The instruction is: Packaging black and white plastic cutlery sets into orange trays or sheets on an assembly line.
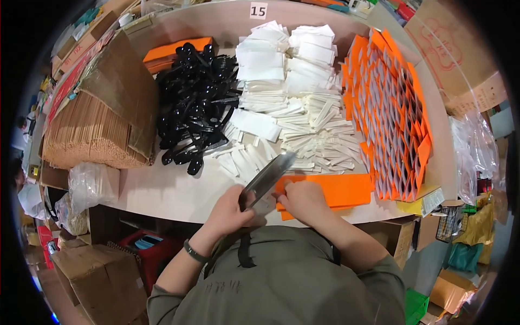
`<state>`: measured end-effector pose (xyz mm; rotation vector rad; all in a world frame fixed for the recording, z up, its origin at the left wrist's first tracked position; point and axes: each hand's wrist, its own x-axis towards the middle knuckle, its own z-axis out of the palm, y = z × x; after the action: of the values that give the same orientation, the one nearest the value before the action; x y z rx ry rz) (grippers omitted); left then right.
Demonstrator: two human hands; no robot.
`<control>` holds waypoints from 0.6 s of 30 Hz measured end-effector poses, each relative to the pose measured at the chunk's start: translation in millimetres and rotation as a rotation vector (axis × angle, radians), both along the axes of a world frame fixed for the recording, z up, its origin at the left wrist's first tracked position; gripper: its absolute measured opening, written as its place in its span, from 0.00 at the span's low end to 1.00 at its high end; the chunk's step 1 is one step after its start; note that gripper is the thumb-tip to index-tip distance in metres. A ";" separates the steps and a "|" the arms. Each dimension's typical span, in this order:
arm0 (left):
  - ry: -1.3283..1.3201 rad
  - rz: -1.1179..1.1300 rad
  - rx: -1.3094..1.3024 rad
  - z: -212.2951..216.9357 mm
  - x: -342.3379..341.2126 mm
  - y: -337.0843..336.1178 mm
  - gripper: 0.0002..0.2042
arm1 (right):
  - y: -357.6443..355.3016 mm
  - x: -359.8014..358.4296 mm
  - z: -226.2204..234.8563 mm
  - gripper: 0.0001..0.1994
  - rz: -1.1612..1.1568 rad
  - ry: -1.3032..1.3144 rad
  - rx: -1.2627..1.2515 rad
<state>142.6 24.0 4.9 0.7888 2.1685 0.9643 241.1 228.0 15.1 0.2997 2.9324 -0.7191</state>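
Observation:
My left hand [230, 210] is closed round the lower end of a long, flat, shiny grey strip [271, 174]. The strip is dark along its lower side and slants up to the right; its exact kind is unclear. At the left end of a stack of flat orange sleeves [346, 190], my right hand [304, 199] pinches the edge of a sleeve. The stack lies near the table's front edge. Just beyond both hands are many thin white packets [322, 143], some in neat piles, others loose. A heap of black plastic cutlery [197, 103] lies to their left.
Rows of orange sleeves with grey insides [387, 119] stand fanned at the right. A carton [116, 92] packed with brown paper-like pieces [89, 132] stands at the left. More orange sleeves [179, 53] lie behind the cutlery. Below the table's left side is a closed carton [100, 276].

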 end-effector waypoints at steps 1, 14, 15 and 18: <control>-0.005 0.003 -0.006 -1.3 -0.8 5.7 0.17 | -2.3 -3.3 -0.6 0.17 -0.030 -0.123 0.052; 0.513 -0.159 -0.180 20.0 -26.4 -36.5 0.41 | -36.5 -10.5 -20.7 0.11 -0.095 -0.082 -0.301; 0.525 -0.187 -0.171 19.5 -28.8 -33.2 0.41 | -39.5 -9.6 -25.2 0.11 -0.019 0.059 -0.188; 0.498 -0.119 -0.209 17.7 -16.0 -48.9 0.40 | -19.4 -13.7 -23.6 0.10 -0.148 -0.010 -0.262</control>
<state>126.6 -24.9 22.7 1.1294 2.5505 0.5021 227.3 208.6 -8.5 0.4955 2.7826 -1.1048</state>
